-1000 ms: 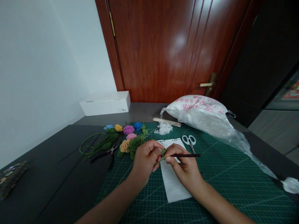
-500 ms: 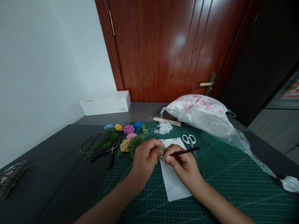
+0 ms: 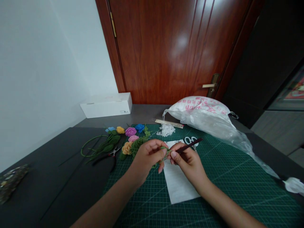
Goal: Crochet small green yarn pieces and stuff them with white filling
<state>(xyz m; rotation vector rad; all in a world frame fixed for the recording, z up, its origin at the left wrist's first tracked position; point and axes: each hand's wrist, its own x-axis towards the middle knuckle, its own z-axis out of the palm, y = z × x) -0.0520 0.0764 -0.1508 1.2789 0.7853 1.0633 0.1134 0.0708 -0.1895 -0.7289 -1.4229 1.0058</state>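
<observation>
My left hand [image 3: 148, 158] pinches a small piece of green crochet work [image 3: 165, 149] between thumb and fingers, with thin green yarn running from it. My right hand [image 3: 187, 163] holds a dark-handled crochet hook [image 3: 190, 146], its shaft angled up and to the right. The hook's tip is hidden among my fingers at the green piece. Both hands hover close together above a white sheet of paper [image 3: 179, 182], which lies on a green cutting mat [image 3: 237, 180]. Partly behind my right hand are steel scissors [image 3: 191, 141].
Crocheted roses [image 3: 131, 132] and green leaves on stems lie left of my hands, beside black-handled pliers [image 3: 111, 155]. White fiber stuffing [image 3: 165, 129], a ruler [image 3: 167, 123] and a large plastic bag [image 3: 201, 110] lie beyond. A white box [image 3: 106, 105] stands against the wall.
My hands have risen slightly up the view, and the hook has tilted steeper, its handle now crossing the scissors. The green piece has shifted with my fingers.
</observation>
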